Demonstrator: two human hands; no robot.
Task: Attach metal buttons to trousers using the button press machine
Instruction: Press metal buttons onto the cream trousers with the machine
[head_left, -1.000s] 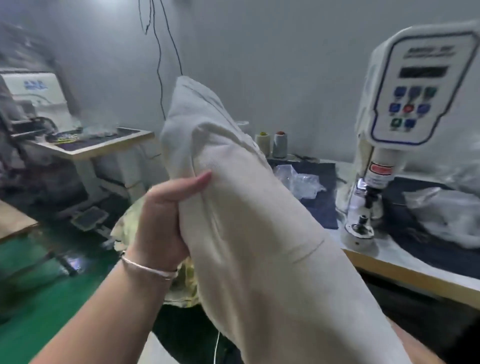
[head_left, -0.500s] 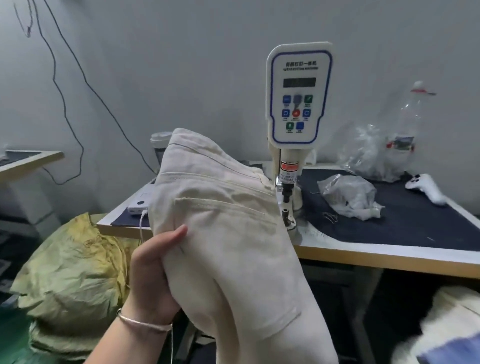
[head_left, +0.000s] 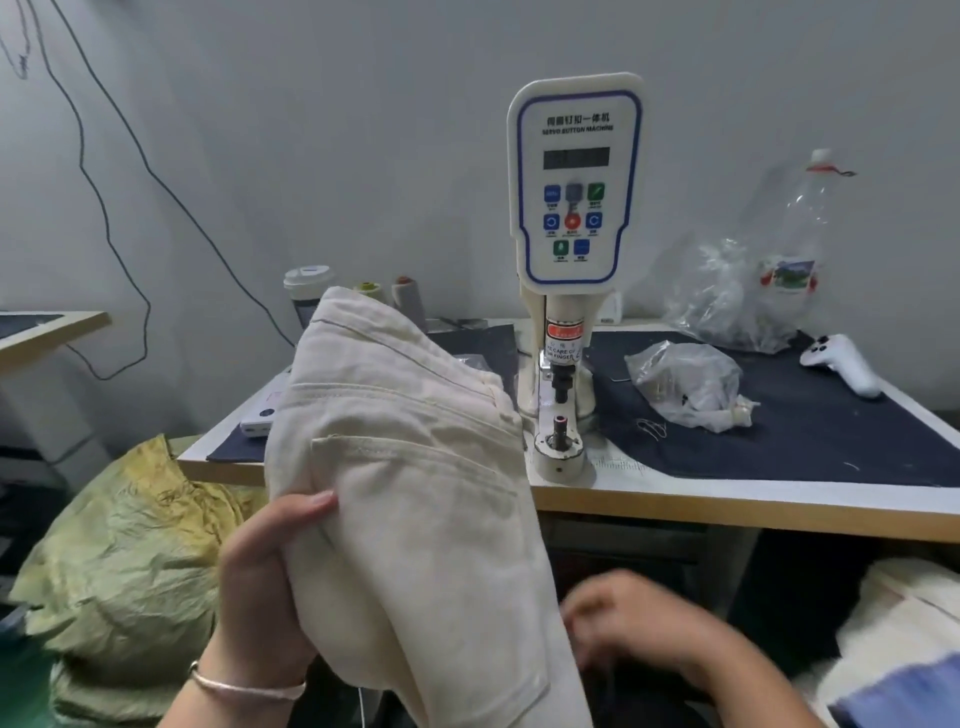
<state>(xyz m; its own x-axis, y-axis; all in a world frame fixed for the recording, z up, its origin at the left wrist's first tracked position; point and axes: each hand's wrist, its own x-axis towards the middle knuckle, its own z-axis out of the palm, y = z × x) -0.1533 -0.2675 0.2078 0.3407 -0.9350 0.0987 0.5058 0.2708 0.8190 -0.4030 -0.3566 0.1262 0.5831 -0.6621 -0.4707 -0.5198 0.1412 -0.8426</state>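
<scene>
Cream trousers (head_left: 415, 493) held up before the button press machine (head_left: 569, 270).
My left hand (head_left: 270, 582) grips them at the desk (head_left: 727, 506) edge; my blurred right hand (head_left: 639, 618) hangs low, its grip impossible to tell.

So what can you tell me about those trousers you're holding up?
The trousers are cream woven cloth with stitched seams and a pocket edge showing. They hang bunched and upright in front of the table, hiding its near left edge. The left hand grips them from the left, thumb on the front. The blurred right hand is low beside them.
</scene>
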